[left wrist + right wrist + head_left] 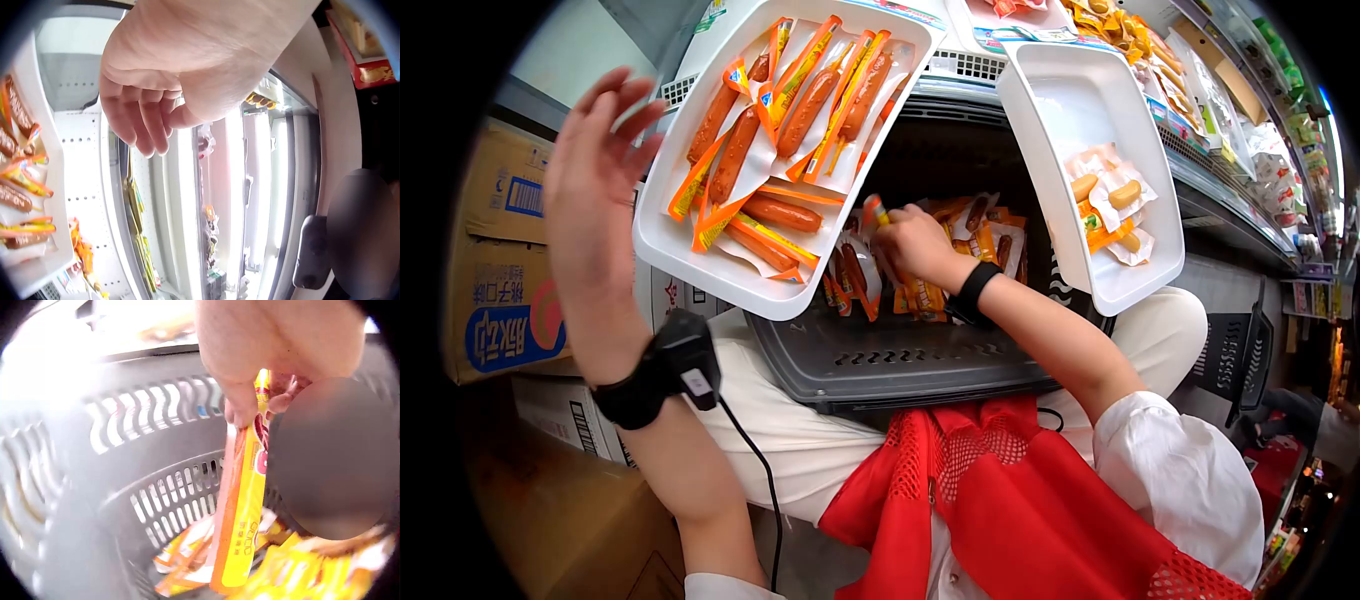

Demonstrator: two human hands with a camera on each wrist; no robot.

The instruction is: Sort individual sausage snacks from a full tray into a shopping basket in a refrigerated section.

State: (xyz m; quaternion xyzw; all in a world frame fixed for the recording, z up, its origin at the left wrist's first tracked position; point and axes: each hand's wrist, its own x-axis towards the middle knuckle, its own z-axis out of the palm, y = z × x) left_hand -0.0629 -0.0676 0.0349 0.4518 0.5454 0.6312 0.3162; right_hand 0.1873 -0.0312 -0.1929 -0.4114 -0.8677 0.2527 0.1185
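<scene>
My right hand (918, 245) reaches down into a dark grey shopping basket (900, 372). Its fingers pinch the upper end of a wrapped sausage (239, 509) in a yellow and orange sleeve, which hangs upright in the right wrist view. Below it, several more wrapped sausages (855, 275) lie in the basket. Raised at the left, my left hand (595, 170) holds nothing, its fingers loosely bent. Close to its fingertips in the head view is the side of a white tray (650, 240) bearing several brown sausages (808, 110) in orange and yellow wrappers.
A second white tray (1055, 90) at the right holds a few pale sausages (1125, 195) in wrappers. Cardboard cartons (510, 240) stack up at the left. Store shelves (1240, 110) run along the right, with another dark basket (1230, 350) on that side.
</scene>
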